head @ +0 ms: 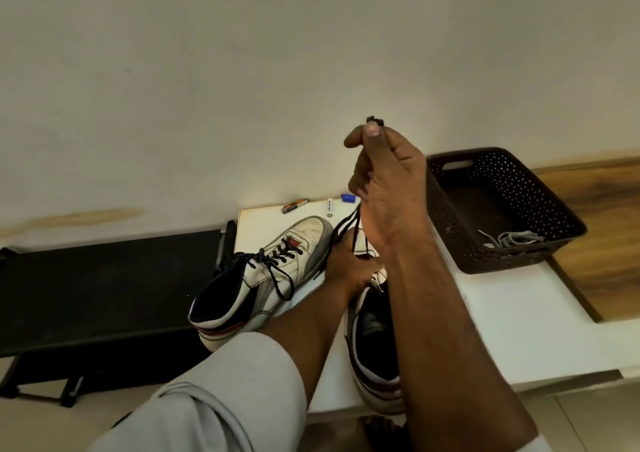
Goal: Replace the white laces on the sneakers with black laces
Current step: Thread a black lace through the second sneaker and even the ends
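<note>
Two white sneakers sit on a white table (502,313). The left sneaker (273,271) is laced with a black lace. The right sneaker (374,344) lies under my arms, its front hidden. My right hand (384,181) is raised above it and pinches both ends of a black lace (346,230), whose strands run down to the shoe. My left hand (349,264) grips the front of the right sneaker where the lace enters. White laces (512,238) lie in a dark brown basket (519,188).
The basket stands at the table's back right, by a wooden surface (602,230). A small tube (329,206), a blue cap (348,198) and a small metal tool (294,205) lie at the table's far edge. A black bench (104,285) stands to the left.
</note>
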Demonstrator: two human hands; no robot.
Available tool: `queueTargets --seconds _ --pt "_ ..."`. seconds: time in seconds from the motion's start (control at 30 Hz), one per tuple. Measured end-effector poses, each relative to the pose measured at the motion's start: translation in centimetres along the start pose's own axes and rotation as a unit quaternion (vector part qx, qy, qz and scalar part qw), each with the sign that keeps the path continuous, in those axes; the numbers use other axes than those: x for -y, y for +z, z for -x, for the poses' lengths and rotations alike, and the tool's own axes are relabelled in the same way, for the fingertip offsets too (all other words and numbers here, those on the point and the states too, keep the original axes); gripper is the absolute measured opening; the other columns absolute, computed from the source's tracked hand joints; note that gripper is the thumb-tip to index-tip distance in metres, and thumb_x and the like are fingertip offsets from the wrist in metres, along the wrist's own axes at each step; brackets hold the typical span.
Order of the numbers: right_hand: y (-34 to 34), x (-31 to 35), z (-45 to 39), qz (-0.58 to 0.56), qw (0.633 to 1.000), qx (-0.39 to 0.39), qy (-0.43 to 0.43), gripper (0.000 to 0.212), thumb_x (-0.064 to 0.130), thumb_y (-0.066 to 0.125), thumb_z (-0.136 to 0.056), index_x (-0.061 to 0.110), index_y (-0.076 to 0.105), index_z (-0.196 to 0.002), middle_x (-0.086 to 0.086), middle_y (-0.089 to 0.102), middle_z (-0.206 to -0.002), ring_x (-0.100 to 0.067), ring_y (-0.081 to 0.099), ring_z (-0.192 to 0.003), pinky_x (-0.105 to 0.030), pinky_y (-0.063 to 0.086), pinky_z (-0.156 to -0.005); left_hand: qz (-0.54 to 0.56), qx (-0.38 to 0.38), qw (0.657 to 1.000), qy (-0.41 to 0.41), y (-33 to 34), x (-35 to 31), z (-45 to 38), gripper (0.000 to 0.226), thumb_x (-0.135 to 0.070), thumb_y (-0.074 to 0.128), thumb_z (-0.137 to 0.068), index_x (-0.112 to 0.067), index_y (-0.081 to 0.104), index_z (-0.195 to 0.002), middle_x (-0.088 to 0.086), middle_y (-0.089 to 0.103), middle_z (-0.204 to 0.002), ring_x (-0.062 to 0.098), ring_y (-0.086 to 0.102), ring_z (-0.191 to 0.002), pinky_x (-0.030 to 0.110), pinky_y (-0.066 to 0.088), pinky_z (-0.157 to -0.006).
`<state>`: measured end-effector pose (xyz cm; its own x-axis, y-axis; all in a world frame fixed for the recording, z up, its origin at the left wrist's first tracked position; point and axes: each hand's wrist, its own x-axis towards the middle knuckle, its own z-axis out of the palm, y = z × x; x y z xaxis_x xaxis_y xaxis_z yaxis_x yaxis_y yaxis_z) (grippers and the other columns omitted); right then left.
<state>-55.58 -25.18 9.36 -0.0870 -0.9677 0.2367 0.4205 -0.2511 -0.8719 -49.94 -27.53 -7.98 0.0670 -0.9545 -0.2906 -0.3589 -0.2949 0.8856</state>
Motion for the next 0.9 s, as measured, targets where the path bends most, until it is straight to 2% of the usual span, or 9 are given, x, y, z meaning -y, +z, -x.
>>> queueTargets --seconds 0.1,0.2,0.3,0.33,0.43,0.57,0.7,0.8,0.9 --pt "-0.7 0.1 0.3 0.044 0.999 -0.001 -0.005 0.031 0.020 0.047 -0.101 0.006 0.063 -0.078 0.004 0.027 -0.049 -0.009 0.023 -0.044 -0.022 0.023 -0.045 -0.040 0.076 0.996 0.027 -2.0 -3.1 3.1 0.066 -0.029 0.075 -0.080 -0.023 0.045 -0.139 -0.004 0.056 -0.132 0.015 0.055 -0.114 0.031 0.048 -0.096" --pt "-0.9 0.5 0.8 0.052 0.999 -0.014 0.003 0.031 0.020 0.046 -0.101 0.008 0.063 -0.078 0.005 0.028 -0.048 -0.009 0.023 -0.045 -0.021 0.024 -0.045 -0.017 0.168 0.985 0.023 -3.8 -5.5 7.4 0.070 -0.030 0.074 -0.084 -0.025 0.037 -0.142 -0.028 0.038 -0.133 0.003 0.045 -0.115 0.023 0.042 -0.095" --pt "-0.7 1.1 1.7 0.062 0.998 -0.015 0.020 0.031 0.020 0.047 -0.101 0.010 0.063 -0.077 0.008 0.030 -0.048 -0.007 0.026 -0.046 -0.021 0.026 -0.045 -0.042 0.193 0.980 -0.001 -4.6 -3.8 12.4 0.115 -0.035 0.083 -0.071 -0.039 0.002 -0.152 -0.019 0.024 -0.149 0.006 0.032 -0.133 0.026 0.035 -0.105" --pt "-0.5 1.2 2.1 0.068 0.997 -0.012 0.024 0.031 0.019 0.046 -0.101 0.010 0.064 -0.077 0.008 0.032 -0.048 -0.008 0.028 -0.046 -0.022 0.026 -0.046 -0.056 0.175 0.983 0.026 -4.3 -2.5 13.1 0.120 -0.036 0.086 -0.065 -0.045 0.002 -0.150 -0.015 0.023 -0.154 0.010 0.031 -0.138 0.032 0.036 -0.110" --pt "0.6 2.3 4.1 0.119 0.992 0.012 0.036 0.031 0.019 0.046 -0.101 0.013 0.067 -0.079 0.005 0.043 -0.050 -0.010 0.038 -0.049 -0.022 0.034 -0.050 -0.016 0.026 0.997 0.075 -2.9 0.4 13.4 0.082 -0.019 0.067 -0.073 -0.051 0.032 -0.139 -0.002 0.052 -0.139 0.017 0.055 -0.121 0.041 0.050 -0.098" --pt "1.3 4.4 7.3 0.116 0.990 0.053 0.051 0.020 0.016 0.049 -0.100 0.011 0.068 -0.099 -0.003 0.061 -0.067 -0.010 0.060 -0.064 -0.022 0.052 -0.067 0.036 -0.154 0.987 0.023 -2.3 -0.6 12.5 0.047 -0.011 0.056 -0.089 -0.028 0.051 -0.132 0.004 0.063 -0.125 0.027 0.059 -0.113 0.043 0.051 -0.094" --pt "1.3 6.2 10.4 0.145 0.985 0.082 0.042 0.019 0.012 0.053 -0.097 0.004 0.068 -0.106 -0.007 0.072 -0.090 -0.019 0.069 -0.085 -0.025 0.055 -0.082 0.029 -0.127 0.988 0.081 -2.9 -1.5 12.4 0.056 -0.021 0.059 -0.080 -0.030 0.048 -0.133 -0.001 0.057 -0.133 0.019 0.054 -0.122 0.044 0.048 -0.100" --pt "1.1 6.5 12.6 0.190 0.979 0.060 0.042 0.016 0.014 0.059 -0.093 0.006 0.073 -0.098 -0.005 0.074 -0.097 -0.017 0.070 -0.094 -0.028 0.054 -0.089 0.029 -0.097 0.984 0.150 -4.8 -4.6 14.5 0.047 -0.051 0.049 -0.072 -0.026 0.062 -0.110 -0.006 0.068 -0.102 0.006 0.063 -0.096 0.031 0.052 -0.081" --pt "0.4 5.9 14.1 0.253 0.966 0.032 0.040 0.018 0.018 0.061 -0.093 0.005 0.073 -0.093 -0.001 0.075 -0.094 -0.012 0.069 -0.094 -0.022 0.052 -0.086 0.114 -0.077 0.966 0.219 -6.6 -6.7 16.7 0.013 -0.016 0.061 -0.083 -0.005 0.068 -0.083 0.013 0.069 -0.082 0.016 0.062 -0.081 0.022 0.049 -0.072"
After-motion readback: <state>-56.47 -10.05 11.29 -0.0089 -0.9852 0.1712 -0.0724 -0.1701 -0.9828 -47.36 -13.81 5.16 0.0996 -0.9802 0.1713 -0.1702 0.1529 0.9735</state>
